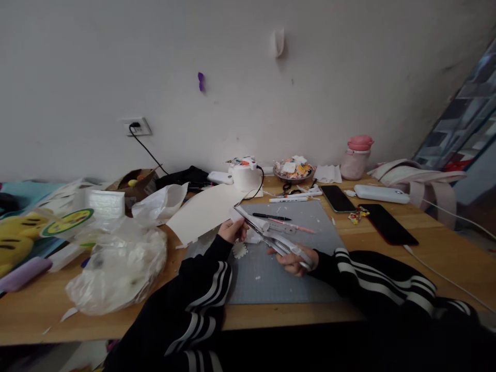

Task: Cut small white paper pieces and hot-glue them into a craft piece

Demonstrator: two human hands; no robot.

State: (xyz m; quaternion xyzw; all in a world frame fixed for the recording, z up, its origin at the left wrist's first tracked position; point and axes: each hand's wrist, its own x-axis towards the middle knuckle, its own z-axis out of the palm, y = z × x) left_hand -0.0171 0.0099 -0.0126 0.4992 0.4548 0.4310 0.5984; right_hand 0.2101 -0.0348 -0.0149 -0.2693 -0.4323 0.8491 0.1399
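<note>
- You face a light-brown wooden table (442, 243).
- At left, a crumpled translucent plastic bag (120, 271) rests on it.
- Centrally lies a flat grey rectangular mat (279, 289).
- At right, a red-edged black phone (391, 225).

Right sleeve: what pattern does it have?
The right sleeve is black with white stripes, seen best in the head view.

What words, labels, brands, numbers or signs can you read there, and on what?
None can be read.
White marker: any print is too small.
Clear ruler-like strip: markings too small.
Red-and-yellow wrapper: too blurred.
Round yellow disc with green rim: marks too blurred.
Scissors: no lettering visible.
</note>
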